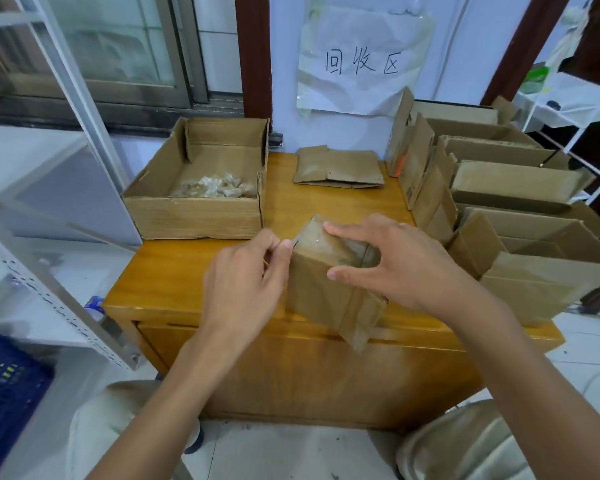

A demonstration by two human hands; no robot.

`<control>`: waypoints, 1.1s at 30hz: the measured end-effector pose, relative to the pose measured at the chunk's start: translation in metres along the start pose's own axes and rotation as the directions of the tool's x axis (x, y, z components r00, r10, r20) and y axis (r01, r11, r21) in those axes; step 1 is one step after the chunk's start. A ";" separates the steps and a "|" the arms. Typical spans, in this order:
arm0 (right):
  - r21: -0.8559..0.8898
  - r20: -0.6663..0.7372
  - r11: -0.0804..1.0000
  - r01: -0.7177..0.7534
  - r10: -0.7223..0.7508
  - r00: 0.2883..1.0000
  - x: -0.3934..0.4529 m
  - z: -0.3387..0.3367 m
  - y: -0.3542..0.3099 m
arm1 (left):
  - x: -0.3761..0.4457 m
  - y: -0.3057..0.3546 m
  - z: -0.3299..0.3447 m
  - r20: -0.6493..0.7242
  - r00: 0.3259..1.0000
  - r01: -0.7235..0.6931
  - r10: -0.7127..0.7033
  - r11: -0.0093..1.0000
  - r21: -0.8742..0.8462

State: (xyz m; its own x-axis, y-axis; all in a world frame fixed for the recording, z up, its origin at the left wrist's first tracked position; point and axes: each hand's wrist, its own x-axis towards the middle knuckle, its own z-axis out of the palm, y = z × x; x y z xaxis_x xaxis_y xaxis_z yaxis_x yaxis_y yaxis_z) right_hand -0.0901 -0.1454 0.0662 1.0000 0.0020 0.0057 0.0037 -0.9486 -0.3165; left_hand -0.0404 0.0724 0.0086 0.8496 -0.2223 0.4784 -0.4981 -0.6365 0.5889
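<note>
Small box (329,292): brown cardboard, matt, edges worn soft. Clear tape (323,242) across its top: glossy plastic film, wrinkled. Table (174,271) beneath: varnished wood, smooth, shiny amber. Open carton (194,216) on table's far left corner: creased matt cardboard; inside, tape wads (215,187), crumpled, shiny. Cartons (534,282) along table's right edge: same dull cardboard. Rack (66,306) left of table: perforated grey metal. Crate (4,386) further left of table: blue plastic mesh. Sign (361,60) on wall behind table: white paper under crinkled clear film.
</note>
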 end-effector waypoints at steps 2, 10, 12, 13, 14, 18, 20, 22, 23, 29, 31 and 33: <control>0.006 0.004 1.000 0.004 -0.004 1.000 -0.002 0.000 -0.001 | -0.001 -0.004 -0.001 -0.050 0.998 0.045 -0.049 0.996 -0.073; -0.001 -0.057 1.000 -0.016 0.015 0.998 -0.008 0.010 -0.006 | -0.010 -0.007 0.010 0.014 0.981 0.191 -0.194 0.945 -0.266; -0.006 -0.091 0.999 -0.034 0.033 0.995 -0.014 0.013 -0.012 | -0.012 -0.004 0.010 -0.081 0.965 0.216 -0.248 0.934 -0.286; -0.007 -0.123 0.999 -0.053 0.051 0.991 -0.016 0.015 -0.014 | -0.015 -0.001 0.009 -0.134 0.954 0.220 -0.269 0.928 -0.299; -0.012 -0.155 0.997 -0.077 0.075 0.985 -0.019 0.018 -0.017 | -0.017 0.004 0.008 -0.176 0.943 0.216 -0.284 0.920 -0.328; 0.134 -0.222 0.984 -0.114 0.142 0.965 -0.028 0.023 -0.026 | -0.025 0.034 0.003 -0.097 0.975 0.163 -0.198 0.944 -0.288; 0.257 -0.180 0.961 -0.103 0.153 0.972 -0.030 0.020 -0.023 | -0.017 0.045 -0.004 0.078 0.987 0.152 -0.140 0.973 -0.175; 0.254 -0.149 0.965 -0.062 0.102 0.983 -0.031 0.016 -0.016 | -0.001 0.051 -0.020 0.234 0.960 0.184 -0.156 0.978 -0.100; 0.254 -0.143 0.967 -0.029 0.067 0.987 -0.033 0.015 -0.011 | 0.008 0.055 -0.031 0.303 0.940 0.173 -0.159 0.985 -0.019; -0.036 -0.063 0.989 0.140 -0.142 0.988 -0.041 0.005 -0.003 | 0.038 0.098 -0.040 0.634 0.751 -0.236 -0.182 0.824 0.516; -0.201 -0.066 0.971 0.131 -0.147 0.987 -0.045 -0.007 -0.002 | 0.032 0.094 -0.024 0.640 0.759 -0.288 -0.119 0.821 0.493; -0.304 -0.080 0.945 0.117 -0.147 0.986 -0.047 -0.017 0.002 | 0.029 0.082 -0.017 0.608 0.793 -0.286 -0.046 0.853 0.437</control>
State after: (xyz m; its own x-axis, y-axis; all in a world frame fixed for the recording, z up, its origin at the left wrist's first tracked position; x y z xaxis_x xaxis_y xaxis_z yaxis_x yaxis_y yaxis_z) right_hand -0.1369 -0.1530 0.0816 0.9849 0.1163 0.1285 0.1186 -0.9929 -0.0100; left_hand -0.0593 0.0266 0.0819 0.8018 -0.5959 -0.0441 -0.5917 -0.8021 0.0810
